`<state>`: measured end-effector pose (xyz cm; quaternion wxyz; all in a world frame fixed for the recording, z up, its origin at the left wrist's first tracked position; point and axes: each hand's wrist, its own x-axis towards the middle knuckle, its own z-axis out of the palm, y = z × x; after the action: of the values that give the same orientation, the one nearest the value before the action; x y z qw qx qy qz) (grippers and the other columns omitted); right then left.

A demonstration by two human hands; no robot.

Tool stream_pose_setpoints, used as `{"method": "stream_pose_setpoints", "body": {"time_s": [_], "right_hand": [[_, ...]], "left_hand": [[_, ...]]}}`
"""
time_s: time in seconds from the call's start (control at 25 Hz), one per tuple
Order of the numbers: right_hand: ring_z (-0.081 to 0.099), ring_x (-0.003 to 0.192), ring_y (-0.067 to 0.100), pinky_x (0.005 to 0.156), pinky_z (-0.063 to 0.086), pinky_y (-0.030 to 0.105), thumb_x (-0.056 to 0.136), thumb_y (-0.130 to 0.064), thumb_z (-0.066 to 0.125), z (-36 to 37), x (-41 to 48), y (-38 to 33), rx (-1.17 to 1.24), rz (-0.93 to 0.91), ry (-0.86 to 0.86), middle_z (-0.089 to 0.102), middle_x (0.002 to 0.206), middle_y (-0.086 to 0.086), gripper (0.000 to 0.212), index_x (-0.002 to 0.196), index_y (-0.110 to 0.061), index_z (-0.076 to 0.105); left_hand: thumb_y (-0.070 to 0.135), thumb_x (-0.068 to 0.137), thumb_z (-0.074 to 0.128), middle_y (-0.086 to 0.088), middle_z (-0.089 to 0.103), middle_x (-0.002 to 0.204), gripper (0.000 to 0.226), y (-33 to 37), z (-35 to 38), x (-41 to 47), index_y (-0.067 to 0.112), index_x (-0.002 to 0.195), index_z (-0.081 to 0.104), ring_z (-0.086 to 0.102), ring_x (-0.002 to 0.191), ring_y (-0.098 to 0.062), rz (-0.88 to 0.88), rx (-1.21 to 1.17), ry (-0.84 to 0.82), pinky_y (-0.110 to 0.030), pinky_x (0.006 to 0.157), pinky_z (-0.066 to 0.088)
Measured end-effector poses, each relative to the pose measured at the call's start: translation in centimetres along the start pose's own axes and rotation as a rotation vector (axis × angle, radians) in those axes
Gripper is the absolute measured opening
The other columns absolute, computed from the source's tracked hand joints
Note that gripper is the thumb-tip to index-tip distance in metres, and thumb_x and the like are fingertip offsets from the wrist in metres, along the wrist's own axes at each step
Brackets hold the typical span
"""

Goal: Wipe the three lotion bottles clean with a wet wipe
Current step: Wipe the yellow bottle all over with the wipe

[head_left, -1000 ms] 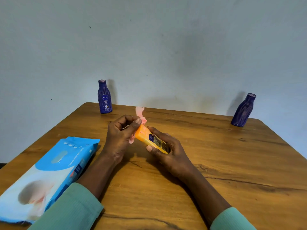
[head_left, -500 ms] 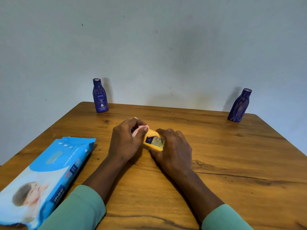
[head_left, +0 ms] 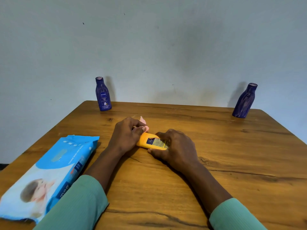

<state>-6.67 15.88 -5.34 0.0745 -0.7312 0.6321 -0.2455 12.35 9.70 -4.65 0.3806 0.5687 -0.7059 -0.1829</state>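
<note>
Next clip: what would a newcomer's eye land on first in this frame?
Mid-table, the yellow bottle lies on its side, held by the right hand while the left hand presses a pink wipe against its end. Two dark blue bottles stand at the table's far edge, one left, one right. A blue wet wipe pack lies near left.

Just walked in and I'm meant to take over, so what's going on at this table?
A person is wiping a yellow lotion bottle lying on the wooden table. The right hand steadies it while the left hand rubs its end with a pink wet wipe. Two blue Nivea bottles stand at the back; the wipes pack lies left.
</note>
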Motion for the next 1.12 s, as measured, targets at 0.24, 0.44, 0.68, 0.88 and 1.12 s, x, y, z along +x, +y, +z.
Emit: {"method": "stream_pose_setpoints", "body": {"time_s": [0.24,0.44,0.68,0.88,1.12], "right_hand": [[0.046,0.106,0.009,0.08,0.046,0.03,0.08,-0.07,0.074,0.3,0.3,0.8,0.051,-0.032,-0.019,0.05,0.114,-0.01,0.074,0.143,-0.035,0.061],[0.047,0.109,0.011,0.085,0.045,0.029,0.082,-0.061,0.078,0.5,1.0,1.3,0.117,-0.063,-0.082,0.051,0.116,-0.006,0.077,0.147,-0.025,0.058],[0.052,0.119,0.016,0.097,0.051,0.033,0.076,-0.073,0.077,0.4,-0.4,2.6,0.078,0.054,-0.044,0.055,0.131,-0.001,0.092,0.15,-0.024,0.051],[0.06,0.099,0.013,0.077,0.054,0.034,0.075,-0.084,0.067,-0.5,-1.6,2.6,-0.019,0.073,-0.034,0.07,0.116,-0.005,0.079,0.131,-0.029,0.064],[0.063,0.102,0.014,0.079,0.055,0.034,0.078,-0.079,0.068,-0.7,-1.8,1.9,0.03,0.036,-0.073,0.072,0.116,-0.007,0.074,0.136,-0.033,0.061]], "left_hand": [[0.026,0.095,0.073,0.009,0.062,0.1,0.02,0.2,-1.0,-3.2,0.029,0.114,0.078,0.058,0.093,-0.006,0.142,0.038,-0.156,-0.022,0.07,0.047],[0.029,0.096,0.072,0.008,0.065,0.101,0.019,1.0,-0.3,-1.7,0.024,0.111,0.08,0.061,0.101,-0.009,0.108,0.121,-0.058,-0.022,0.074,0.045],[0.031,0.099,0.067,-0.005,0.063,0.111,0.026,1.2,1.3,-1.5,0.018,0.12,0.075,0.057,0.101,-0.014,0.112,0.325,0.049,-0.022,0.075,0.042],[0.03,0.099,0.067,0.003,0.055,0.1,0.023,2.5,1.6,-5.2,0.022,0.118,0.075,0.052,0.089,-0.009,0.241,0.235,0.009,-0.02,0.068,0.04],[0.032,0.098,0.069,-0.004,0.067,0.104,0.024,1.6,0.7,-4.2,0.023,0.118,0.078,0.059,0.09,-0.012,0.118,0.22,0.111,-0.024,0.07,0.046]]}}
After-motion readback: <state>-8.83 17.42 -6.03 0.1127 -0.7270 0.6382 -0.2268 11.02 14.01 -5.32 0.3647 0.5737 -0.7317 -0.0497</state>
